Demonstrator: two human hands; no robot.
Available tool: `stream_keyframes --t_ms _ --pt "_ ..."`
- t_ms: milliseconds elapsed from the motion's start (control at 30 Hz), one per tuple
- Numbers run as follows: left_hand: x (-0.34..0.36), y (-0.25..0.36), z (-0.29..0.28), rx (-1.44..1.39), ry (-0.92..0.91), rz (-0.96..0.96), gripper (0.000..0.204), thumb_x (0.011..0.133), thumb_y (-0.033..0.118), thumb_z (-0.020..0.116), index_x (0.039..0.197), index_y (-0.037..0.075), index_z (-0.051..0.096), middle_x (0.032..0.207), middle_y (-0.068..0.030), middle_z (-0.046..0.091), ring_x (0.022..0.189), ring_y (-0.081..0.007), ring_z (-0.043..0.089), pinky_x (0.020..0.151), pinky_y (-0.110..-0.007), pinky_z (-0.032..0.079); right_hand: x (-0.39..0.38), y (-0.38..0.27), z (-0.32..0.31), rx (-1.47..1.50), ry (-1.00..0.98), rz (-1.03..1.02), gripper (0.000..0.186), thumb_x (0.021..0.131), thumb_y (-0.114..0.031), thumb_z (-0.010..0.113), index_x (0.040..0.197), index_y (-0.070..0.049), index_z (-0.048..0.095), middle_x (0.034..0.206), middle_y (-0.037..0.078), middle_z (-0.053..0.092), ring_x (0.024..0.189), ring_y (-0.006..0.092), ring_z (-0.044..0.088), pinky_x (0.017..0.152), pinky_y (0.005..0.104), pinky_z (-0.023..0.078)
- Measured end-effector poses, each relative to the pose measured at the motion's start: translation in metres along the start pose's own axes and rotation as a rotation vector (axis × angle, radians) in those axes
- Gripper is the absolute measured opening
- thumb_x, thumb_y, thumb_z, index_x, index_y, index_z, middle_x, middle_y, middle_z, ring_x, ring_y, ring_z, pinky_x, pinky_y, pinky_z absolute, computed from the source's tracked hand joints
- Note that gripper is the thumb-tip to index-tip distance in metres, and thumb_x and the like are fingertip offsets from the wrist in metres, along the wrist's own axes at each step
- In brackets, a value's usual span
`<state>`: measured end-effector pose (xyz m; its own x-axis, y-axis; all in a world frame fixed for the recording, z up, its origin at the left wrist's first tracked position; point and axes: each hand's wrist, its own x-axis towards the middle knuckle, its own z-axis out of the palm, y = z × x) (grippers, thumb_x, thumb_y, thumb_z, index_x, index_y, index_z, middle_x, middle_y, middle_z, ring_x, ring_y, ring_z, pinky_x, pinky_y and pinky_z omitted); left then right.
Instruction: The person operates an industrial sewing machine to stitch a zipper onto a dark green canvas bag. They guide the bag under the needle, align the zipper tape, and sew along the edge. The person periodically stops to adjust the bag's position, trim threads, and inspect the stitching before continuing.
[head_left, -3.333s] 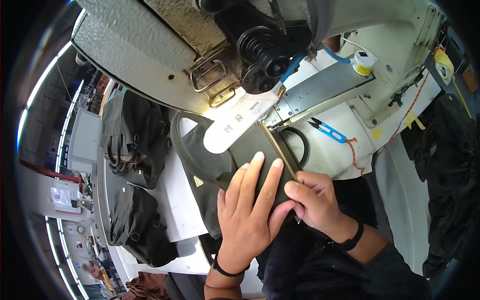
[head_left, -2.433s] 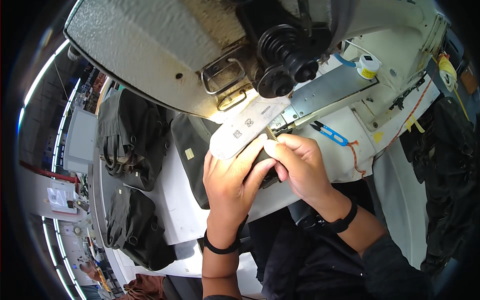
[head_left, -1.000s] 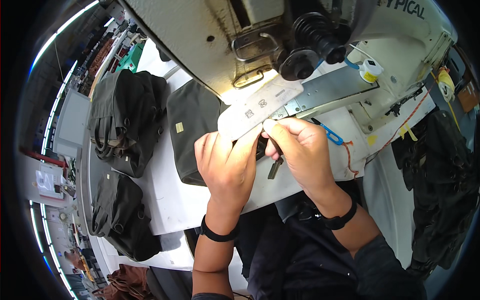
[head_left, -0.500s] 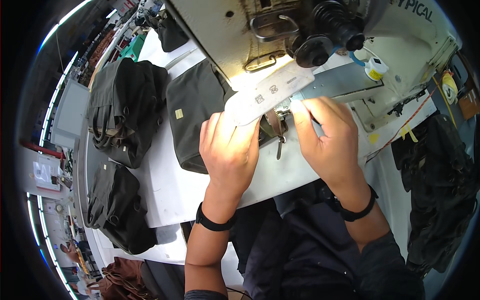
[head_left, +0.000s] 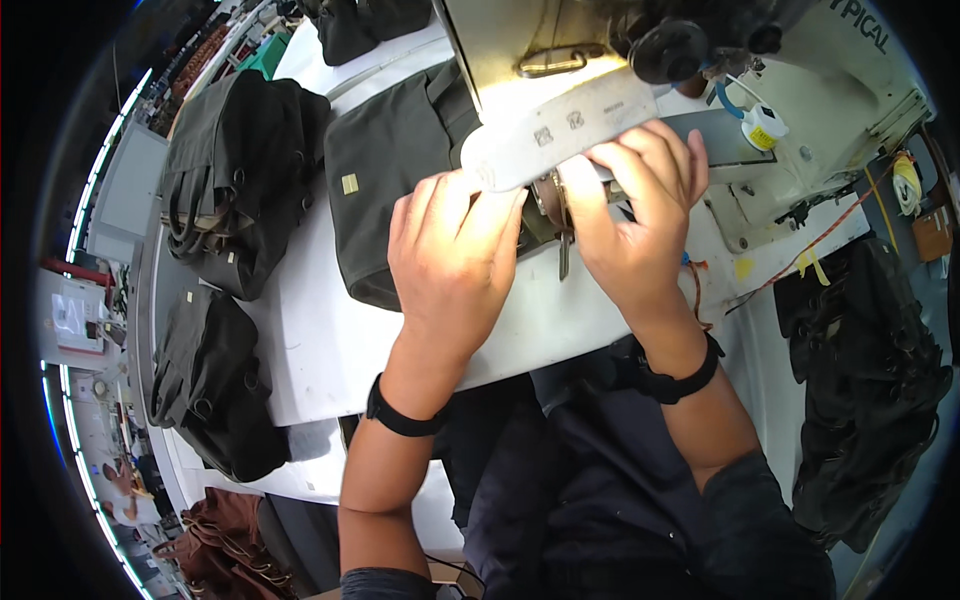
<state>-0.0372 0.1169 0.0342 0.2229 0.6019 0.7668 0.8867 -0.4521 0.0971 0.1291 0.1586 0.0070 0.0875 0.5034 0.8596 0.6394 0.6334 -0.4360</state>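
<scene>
Right hand [head_left: 640,225] has just come up to the white guard [head_left: 560,135], thumb spread from fingers, so both hands now flank the zipper end [head_left: 551,200] mid-frame. Left hand [head_left: 450,260] is loosely curled by the dark bag [head_left: 385,200]. Guard hides the stitching spot; can't tell if either's gripping.

V. bright glare under mach. head [head_left: 500,40], bkgd soft, edges dark w/ fisheye warp.
</scene>
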Motion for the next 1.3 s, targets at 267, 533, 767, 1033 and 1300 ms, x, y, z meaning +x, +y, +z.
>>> stream_keyframes --t_ms 267,533,767,1033,1300 --pt "-0.027 -0.031 -0.046 0.186 -0.437 0.016 0.074 0.077 0.023 0.088 0.144 0.008 0.06 0.131 -0.0135 0.066 0.117 -0.0325 0.063 0.099 -0.045 0.049 0.0 -0.002 0.016 -0.016 0.086 0.025 0.017 0.088 -0.025 0.079 0.082 -0.011 0.07 0.096 0.001 0.068 0.113 0.0245 0.063 0.121 0.0541 0.016" --pt "-0.04 -0.04 -0.064 0.368 -0.478 0.22 0.053 0.082 0.005 0.076 0.133 -0.002 0.064 0.117 -0.0124 0.072 0.103 -0.028 0.07 0.088 -0.038 0.054 0.0 0.0 0.013 -0.007 0.103 0.005 0.018 0.09 -0.026 0.077 0.086 -0.01 0.071 0.099 0.002 0.068 0.114 0.0268 0.062 0.12 0.0553 0.019" --pt "-0.029 0.007 -0.102 0.563 -0.648 0.243 0.048 0.08 0.003 0.067 0.128 -0.004 0.067 0.08 -0.0031 0.056 0.075 -0.0168 0.06 0.066 -0.031 0.046 -0.024 -0.017 -0.035 0.024 -0.111 -0.109 0.032 0.082 -0.015 0.085 0.109 -0.01 0.07 0.1 0.004 0.068 0.096 0.0238 0.064 0.093 0.0402 0.043" --pt "0.001 0.033 -0.13 0.406 -0.793 0.26 0.067 0.081 0.001 0.065 0.146 -0.007 0.051 0.083 -0.0045 0.054 0.076 -0.02 0.06 0.068 -0.033 0.052 0.002 -0.002 -0.041 -0.071 -0.21 -0.349 0.027 0.077 -0.007 0.076 0.104 -0.013 0.073 0.087 0.0 0.059 0.089 0.0209 0.059 0.087 0.0402 0.042" --pt "0.071 0.019 -0.078 0.164 -0.766 0.03 0.018 0.097 0.018 0.068 0.098 0.001 0.072 0.08 -0.0215 0.066 0.081 -0.0419 0.066 0.077 -0.045 0.053 0.033 0.025 -0.046 -0.165 -0.209 -0.585 0.017 0.074 -0.013 0.075 0.091 -0.015 0.074 0.094 0.0 0.06 0.101 0.0231 0.059 0.093 0.0424 0.045"
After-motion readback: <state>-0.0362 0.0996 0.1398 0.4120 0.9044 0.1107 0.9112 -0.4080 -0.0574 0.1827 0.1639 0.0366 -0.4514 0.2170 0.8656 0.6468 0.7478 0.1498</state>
